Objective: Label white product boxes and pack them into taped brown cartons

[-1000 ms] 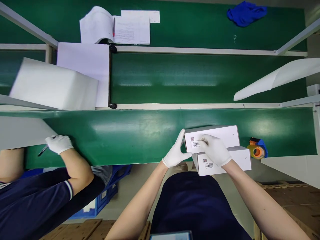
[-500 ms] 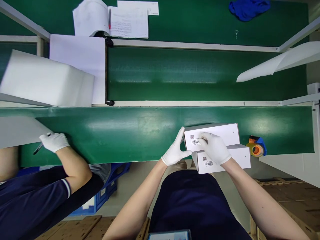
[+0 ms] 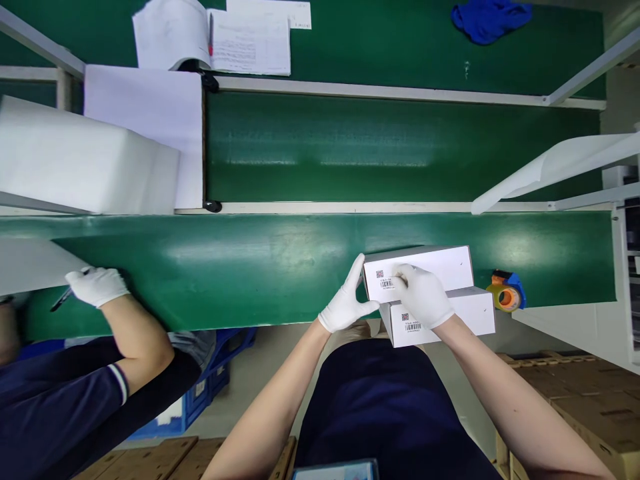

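Note:
Two white boxes lie side by side at the bench's front edge. My left hand (image 3: 346, 301), in a white glove, grips the left end of the farther box (image 3: 453, 268), fingers at its far corner and thumb at the near one. The gloved right hand (image 3: 425, 299) reaches over both boxes. Its fingers are drawn together at the right edge of a barcode label (image 3: 387, 283) on the farther box, hiding part of the print. The nearer box (image 3: 473, 313) carries a similar label (image 3: 413, 327) and overhangs the bench edge. Small tick marks show on both boxes.
A tape dispenser (image 3: 507, 293) stands right of the boxes. At left, a co-worker's gloved hand (image 3: 100, 287) holds a pen (image 3: 61, 300) beside a white sheet (image 3: 35, 267). White foam (image 3: 90, 157), an open notebook (image 3: 250, 43) and a blue cloth (image 3: 490, 20) lie farther back.
The view has shifted slightly, moving everything a little left. My right fingers have moved slightly across the label; the left hand keeps its place on the box. The hanging white sheet at right droops lower.

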A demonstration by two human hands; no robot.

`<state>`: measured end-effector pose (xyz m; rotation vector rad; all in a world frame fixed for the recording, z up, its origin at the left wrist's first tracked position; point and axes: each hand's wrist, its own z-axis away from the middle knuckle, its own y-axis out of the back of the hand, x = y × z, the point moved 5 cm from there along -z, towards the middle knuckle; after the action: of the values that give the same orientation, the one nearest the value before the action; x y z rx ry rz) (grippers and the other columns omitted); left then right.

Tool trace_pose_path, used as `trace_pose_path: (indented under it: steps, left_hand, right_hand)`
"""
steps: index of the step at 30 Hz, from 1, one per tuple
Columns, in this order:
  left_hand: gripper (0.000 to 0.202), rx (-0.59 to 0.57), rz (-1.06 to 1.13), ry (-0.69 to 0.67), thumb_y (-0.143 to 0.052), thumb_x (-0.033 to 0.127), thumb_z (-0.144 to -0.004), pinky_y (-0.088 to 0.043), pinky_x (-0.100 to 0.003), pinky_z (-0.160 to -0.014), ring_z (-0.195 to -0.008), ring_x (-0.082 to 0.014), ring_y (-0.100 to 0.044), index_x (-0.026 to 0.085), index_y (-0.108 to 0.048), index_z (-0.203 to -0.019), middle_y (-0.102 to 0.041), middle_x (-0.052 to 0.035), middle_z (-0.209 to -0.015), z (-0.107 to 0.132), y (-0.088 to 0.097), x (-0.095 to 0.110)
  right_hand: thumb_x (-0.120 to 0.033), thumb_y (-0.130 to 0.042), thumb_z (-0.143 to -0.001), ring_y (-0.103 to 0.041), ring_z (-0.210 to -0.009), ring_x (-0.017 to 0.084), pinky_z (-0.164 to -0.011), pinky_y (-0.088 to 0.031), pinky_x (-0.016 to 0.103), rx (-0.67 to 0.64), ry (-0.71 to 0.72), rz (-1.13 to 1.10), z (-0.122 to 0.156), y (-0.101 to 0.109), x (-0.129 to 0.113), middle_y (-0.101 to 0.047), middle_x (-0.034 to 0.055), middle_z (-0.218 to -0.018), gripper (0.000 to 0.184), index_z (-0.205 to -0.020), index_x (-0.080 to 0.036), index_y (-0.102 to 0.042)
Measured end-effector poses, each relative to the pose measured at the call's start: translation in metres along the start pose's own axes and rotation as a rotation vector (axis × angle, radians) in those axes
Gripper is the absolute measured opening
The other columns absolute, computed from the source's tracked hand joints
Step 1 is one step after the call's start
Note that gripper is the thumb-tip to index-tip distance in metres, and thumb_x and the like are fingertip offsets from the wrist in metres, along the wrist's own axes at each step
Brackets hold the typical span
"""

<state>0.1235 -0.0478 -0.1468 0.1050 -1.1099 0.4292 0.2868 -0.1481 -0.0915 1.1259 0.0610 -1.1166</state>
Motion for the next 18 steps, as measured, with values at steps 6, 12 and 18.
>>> trace_pose_path:
  steps: [6,12,18]
  left_hand:
    - [0.118,0.012,-0.039,-0.008,-0.083,0.032,-0.083,-0.019,-0.052,-0.133,-0.163,-0.0351,-0.014,0.035,-0.004,-0.170,-0.006,-0.0055,-0.178,-0.001,0.001,-0.003]
    - [0.119,-0.001,-0.011,-0.019,-0.083,0.031,-0.082,-0.020,-0.053,-0.132,-0.162,-0.0340,-0.018,0.032,-0.002,-0.170,-0.010,-0.0089,-0.178,-0.004,-0.001,-0.004]
    - [0.118,0.029,-0.003,0.007,-0.083,0.034,-0.082,-0.025,-0.054,-0.130,-0.161,-0.0356,-0.023,0.031,-0.004,-0.170,-0.011,-0.0105,-0.177,-0.001,-0.003,-0.003]
  right_hand:
    - [-0.037,-0.057,-0.096,-0.064,-0.075,0.028,-0.071,-0.044,0.039,-0.013,-0.179,0.277,0.002,0.009,-0.007,-0.069,0.0138,-0.089,0.032,-0.120,-0.018,-0.063]
    - [-0.055,-0.054,-0.097,-0.048,-0.126,0.045,-0.110,-0.034,0.065,0.290,0.091,0.226,-0.027,0.006,-0.050,-0.059,0.0251,-0.129,0.070,-0.153,-0.013,-0.043]
    - [-0.045,-0.035,-0.105,-0.038,-0.137,0.040,-0.125,-0.010,0.066,0.279,0.196,0.222,-0.050,-0.002,-0.033,-0.058,0.0204,-0.137,0.058,-0.153,-0.014,-0.048]
